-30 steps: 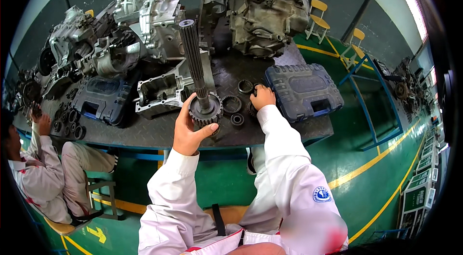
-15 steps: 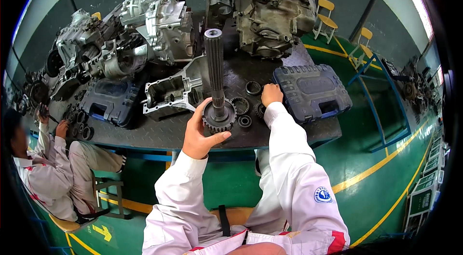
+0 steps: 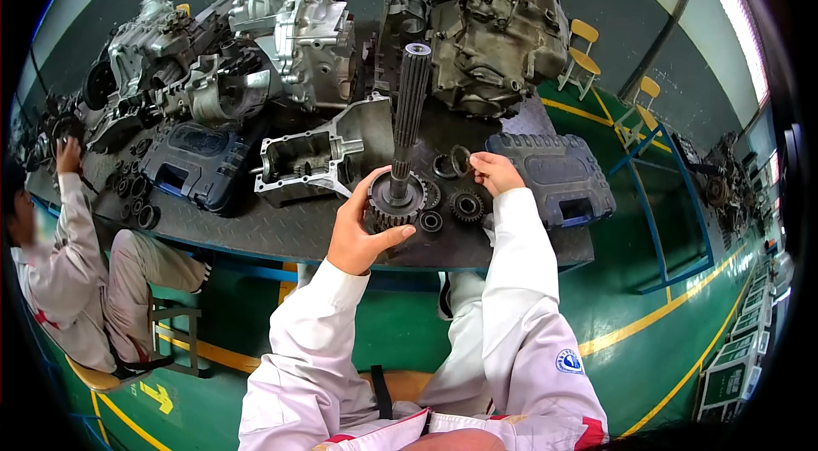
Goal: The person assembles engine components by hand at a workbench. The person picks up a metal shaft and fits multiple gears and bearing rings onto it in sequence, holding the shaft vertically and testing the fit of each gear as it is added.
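Observation:
Around the toothed gear at the foot of an upright splined shaft my left hand is closed, thumb in front. The shaft rises above the table edge, leaning slightly right. Between thumb and fingers my right hand pinches a thin metal ring, tilted up on edge. Another ring lies beside it on the table. Closer to me are a small gear and a small bearing. One more toothed ring is partly hidden behind the held gear.
An open metal housing stands left of the shaft. Dark plastic cases lie right and left. Large gearbox casings line the back of the dark metal table. A co-worker sits at the left.
My right hand has lifted a ring off the table. The shaft and gear in my left hand appear further right in view. The co-worker's arm has reached up and forward.

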